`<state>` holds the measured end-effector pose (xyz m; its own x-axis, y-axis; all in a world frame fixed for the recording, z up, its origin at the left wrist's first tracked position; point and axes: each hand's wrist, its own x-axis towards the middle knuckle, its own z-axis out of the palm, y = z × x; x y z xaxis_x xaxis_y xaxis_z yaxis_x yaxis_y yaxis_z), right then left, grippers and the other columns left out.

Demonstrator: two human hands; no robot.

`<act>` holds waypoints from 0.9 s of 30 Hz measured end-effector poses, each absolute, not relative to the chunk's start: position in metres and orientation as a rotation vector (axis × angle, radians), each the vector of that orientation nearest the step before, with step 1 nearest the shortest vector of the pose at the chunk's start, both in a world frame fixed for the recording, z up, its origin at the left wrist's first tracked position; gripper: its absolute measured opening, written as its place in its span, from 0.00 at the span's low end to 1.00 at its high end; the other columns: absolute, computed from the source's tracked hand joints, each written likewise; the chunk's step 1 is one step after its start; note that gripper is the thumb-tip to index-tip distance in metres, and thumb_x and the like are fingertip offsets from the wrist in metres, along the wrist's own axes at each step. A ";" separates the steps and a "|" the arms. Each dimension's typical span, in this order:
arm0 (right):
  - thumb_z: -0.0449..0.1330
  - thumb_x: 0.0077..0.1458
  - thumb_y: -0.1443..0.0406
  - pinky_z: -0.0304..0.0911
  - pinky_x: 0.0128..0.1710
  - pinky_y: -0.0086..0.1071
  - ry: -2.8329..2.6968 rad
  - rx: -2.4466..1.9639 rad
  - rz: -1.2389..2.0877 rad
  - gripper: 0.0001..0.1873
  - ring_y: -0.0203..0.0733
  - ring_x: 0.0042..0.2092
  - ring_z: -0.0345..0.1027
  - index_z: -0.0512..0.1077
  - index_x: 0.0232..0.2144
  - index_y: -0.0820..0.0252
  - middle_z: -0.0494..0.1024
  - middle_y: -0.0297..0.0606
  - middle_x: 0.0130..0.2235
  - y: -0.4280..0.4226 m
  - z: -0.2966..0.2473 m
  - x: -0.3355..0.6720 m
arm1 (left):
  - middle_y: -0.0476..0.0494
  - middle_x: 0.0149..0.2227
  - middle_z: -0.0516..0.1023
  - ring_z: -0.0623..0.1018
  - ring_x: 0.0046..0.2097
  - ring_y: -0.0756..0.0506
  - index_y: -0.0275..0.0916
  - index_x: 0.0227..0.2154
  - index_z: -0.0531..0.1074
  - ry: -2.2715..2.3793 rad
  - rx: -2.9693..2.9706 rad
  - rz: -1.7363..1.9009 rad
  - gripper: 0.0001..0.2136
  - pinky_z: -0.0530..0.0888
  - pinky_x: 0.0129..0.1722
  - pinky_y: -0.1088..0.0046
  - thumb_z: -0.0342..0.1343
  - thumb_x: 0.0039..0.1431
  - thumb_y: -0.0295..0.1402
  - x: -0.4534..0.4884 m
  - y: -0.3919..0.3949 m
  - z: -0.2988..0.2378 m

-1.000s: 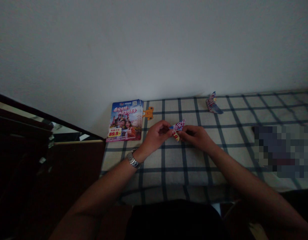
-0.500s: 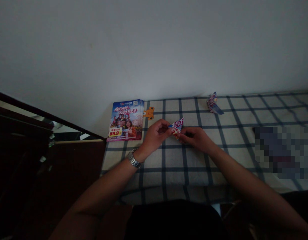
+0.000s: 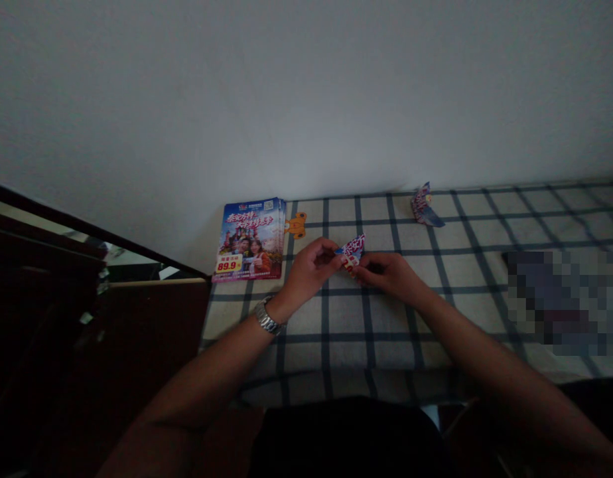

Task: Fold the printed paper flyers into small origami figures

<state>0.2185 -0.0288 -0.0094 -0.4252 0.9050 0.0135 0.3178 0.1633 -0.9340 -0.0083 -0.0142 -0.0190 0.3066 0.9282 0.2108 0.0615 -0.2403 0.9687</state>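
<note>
Both my hands meet over the checked cloth (image 3: 376,332) and pinch a small folded piece of printed paper (image 3: 353,248), blue, pink and white. My left hand (image 3: 309,269), with a metal watch on its wrist, grips the paper's left side with closed fingers. My right hand (image 3: 389,273) pinches its right lower edge. The paper's pointed flap sticks up between the fingertips.
A stack of colourful flyers (image 3: 249,238) lies at the cloth's far left corner, an orange bear-shaped tag (image 3: 296,225) beside it. Another folded paper piece (image 3: 424,205) sits by the wall. A blurred patch (image 3: 560,299) lies at the right. Dark furniture (image 3: 87,318) stands left.
The folded paper has been drawn in tighter between my fingers; its lower yellow-red tip no longer shows. Both hands stay almost in place.
</note>
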 end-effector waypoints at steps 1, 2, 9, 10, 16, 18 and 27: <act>0.62 0.64 0.52 0.58 0.30 0.31 -1.846 -1.142 1.266 0.19 0.36 0.29 0.65 0.74 0.28 0.59 0.75 0.32 0.27 -0.029 -0.009 0.218 | 0.48 0.36 0.78 0.79 0.38 0.49 0.39 0.41 0.71 0.935 1.576 1.095 0.11 0.76 0.38 0.74 0.64 0.64 0.40 -0.008 -0.014 -0.020; 0.62 0.64 0.51 0.58 0.31 0.31 -1.843 -1.125 1.272 0.19 0.36 0.29 0.65 0.74 0.28 0.59 0.75 0.33 0.27 -0.029 -0.009 0.218 | 0.47 0.37 0.78 0.79 0.38 0.49 0.39 0.42 0.71 0.935 1.572 1.100 0.12 0.77 0.39 0.74 0.65 0.64 0.40 -0.008 -0.014 -0.020; 0.61 0.66 0.50 0.63 0.32 0.32 -1.797 -1.124 1.251 0.19 0.38 0.31 0.68 0.77 0.33 0.58 0.77 0.34 0.30 -0.029 -0.007 0.218 | 0.47 0.39 0.79 0.80 0.40 0.49 0.40 0.43 0.71 0.912 1.562 1.122 0.12 0.78 0.42 0.73 0.64 0.65 0.40 -0.008 -0.013 -0.020; 0.61 0.65 0.50 0.64 0.33 0.32 -1.767 -1.128 1.244 0.18 0.39 0.31 0.69 0.77 0.34 0.58 0.78 0.35 0.31 -0.029 -0.007 0.218 | 0.47 0.39 0.79 0.80 0.40 0.49 0.40 0.43 0.71 0.910 1.571 1.117 0.11 0.78 0.42 0.73 0.64 0.66 0.40 -0.009 -0.013 -0.020; 0.64 0.64 0.51 0.68 0.35 0.34 -1.653 -1.117 1.213 0.15 0.41 0.33 0.73 0.77 0.37 0.57 0.81 0.36 0.32 -0.027 -0.012 0.219 | 0.46 0.39 0.80 0.81 0.41 0.48 0.40 0.45 0.72 0.911 1.650 1.074 0.12 0.79 0.42 0.72 0.63 0.67 0.41 -0.009 -0.014 -0.021; 0.63 0.64 0.52 0.68 0.34 0.34 -1.682 -1.119 1.186 0.16 0.40 0.32 0.73 0.76 0.33 0.57 0.81 0.35 0.31 -0.027 -0.014 0.219 | 0.47 0.38 0.79 0.82 0.40 0.48 0.41 0.48 0.71 0.912 1.673 1.081 0.12 0.80 0.42 0.72 0.62 0.68 0.40 -0.009 -0.015 -0.022; 0.63 0.65 0.54 0.67 0.32 0.33 -1.710 -1.190 1.103 0.15 0.40 0.31 0.74 0.74 0.31 0.57 0.81 0.35 0.30 -0.027 -0.011 0.218 | 0.43 0.53 0.73 0.75 0.57 0.44 0.44 0.54 0.73 1.084 2.231 1.194 0.14 0.78 0.58 0.60 0.62 0.68 0.33 -0.008 -0.023 -0.006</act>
